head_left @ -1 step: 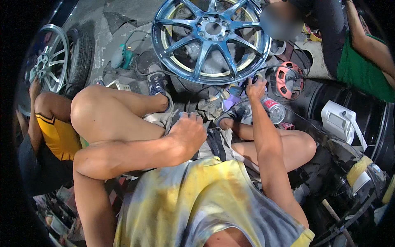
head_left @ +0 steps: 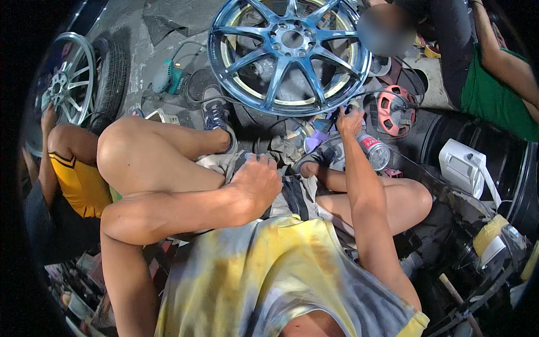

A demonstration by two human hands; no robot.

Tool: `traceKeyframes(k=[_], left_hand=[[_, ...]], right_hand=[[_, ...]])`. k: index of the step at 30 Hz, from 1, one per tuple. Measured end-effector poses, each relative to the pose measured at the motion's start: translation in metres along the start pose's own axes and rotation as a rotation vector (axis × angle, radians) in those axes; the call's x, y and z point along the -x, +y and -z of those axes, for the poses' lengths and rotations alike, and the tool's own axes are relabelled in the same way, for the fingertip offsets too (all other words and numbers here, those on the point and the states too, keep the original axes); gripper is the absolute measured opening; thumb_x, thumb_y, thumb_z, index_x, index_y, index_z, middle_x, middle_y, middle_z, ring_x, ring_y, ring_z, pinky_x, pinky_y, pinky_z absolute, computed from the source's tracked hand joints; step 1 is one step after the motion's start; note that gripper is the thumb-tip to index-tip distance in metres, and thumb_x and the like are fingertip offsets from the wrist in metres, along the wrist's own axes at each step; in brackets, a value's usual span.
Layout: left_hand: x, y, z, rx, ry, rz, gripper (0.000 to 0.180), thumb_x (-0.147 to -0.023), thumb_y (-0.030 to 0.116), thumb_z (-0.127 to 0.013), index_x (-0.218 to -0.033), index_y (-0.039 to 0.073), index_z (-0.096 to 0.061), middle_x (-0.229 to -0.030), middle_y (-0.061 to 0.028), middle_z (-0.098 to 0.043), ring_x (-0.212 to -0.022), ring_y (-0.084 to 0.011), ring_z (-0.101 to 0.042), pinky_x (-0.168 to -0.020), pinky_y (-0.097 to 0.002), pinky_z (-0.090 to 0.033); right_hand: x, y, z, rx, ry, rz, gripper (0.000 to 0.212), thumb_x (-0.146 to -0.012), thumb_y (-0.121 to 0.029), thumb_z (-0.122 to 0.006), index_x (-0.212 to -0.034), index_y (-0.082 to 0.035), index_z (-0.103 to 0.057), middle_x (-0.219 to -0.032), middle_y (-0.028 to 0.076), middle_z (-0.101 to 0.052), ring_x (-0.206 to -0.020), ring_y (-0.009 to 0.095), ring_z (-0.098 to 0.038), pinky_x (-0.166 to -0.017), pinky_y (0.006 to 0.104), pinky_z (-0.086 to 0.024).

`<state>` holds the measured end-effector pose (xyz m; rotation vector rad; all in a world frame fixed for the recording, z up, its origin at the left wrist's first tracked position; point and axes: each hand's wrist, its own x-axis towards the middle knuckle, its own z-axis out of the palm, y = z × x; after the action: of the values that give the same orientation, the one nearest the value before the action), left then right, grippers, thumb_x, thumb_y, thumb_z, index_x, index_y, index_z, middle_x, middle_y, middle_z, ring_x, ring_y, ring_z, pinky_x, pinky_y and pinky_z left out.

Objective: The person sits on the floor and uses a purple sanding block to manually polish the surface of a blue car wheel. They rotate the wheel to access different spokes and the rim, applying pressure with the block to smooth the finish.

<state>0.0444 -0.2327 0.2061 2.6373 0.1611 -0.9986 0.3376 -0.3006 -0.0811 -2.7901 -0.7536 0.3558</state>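
A blue multi-spoke wheel rim [head_left: 277,84] lies face up in front of me, beyond my feet. My right hand [head_left: 351,119] reaches out to its lower right edge, fingers bent around something small and dark that I cannot make out. Purple and grey scraps [head_left: 316,139] lie just left of that hand, and a silver and red can [head_left: 375,151] is below it. My left hand [head_left: 257,182] rests in my lap against my grey shorts, with its fingers curled under. Whatever those fingers hold, if anything, is hidden.
A green power sander [head_left: 163,77] with a cord lies left of the rim. Right are a coral-coloured ring-shaped thing [head_left: 387,109], cords and a white box [head_left: 463,163]. Another person's hand [head_left: 49,117] touches a silver wheel [head_left: 84,78] beside a tyre [head_left: 114,73]. A person in green [head_left: 494,90] sits far right.
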Motion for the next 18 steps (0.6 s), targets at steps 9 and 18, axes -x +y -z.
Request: traceKeyframes(k=[9,18], left_hand=[[-0.004,0.001,-0.005,-0.011,-0.002,-0.002,0.02,-0.083,0.013,-0.061,-0.1,0.004,-0.068,-0.104,-0.012,-0.062,-0.102,-0.0255,-0.059,-0.082,-0.0367,-0.047],[-0.002,0.013,0.011,0.04,0.068,0.013,0.023,-0.082,0.016,-0.063,-0.1,0.003,-0.068,-0.101,-0.0124,-0.063,-0.101,-0.0256,-0.061,-0.084,-0.038,-0.049]], right_hand=[[-0.041,0.033,-0.017,-0.048,-0.06,0.053,0.033,-0.078,-0.03,-0.078,-0.096,-0.004,-0.07,-0.092,0.018,-0.072,-0.082,0.034,-0.07,-0.07,0.042,-0.054],[-0.02,-0.009,0.116,-0.344,-0.623,0.121,0.024,-0.091,-0.023,-0.067,-0.097,0.0,-0.067,-0.082,0.007,-0.069,-0.066,0.015,-0.066,-0.054,0.0281,-0.05]])
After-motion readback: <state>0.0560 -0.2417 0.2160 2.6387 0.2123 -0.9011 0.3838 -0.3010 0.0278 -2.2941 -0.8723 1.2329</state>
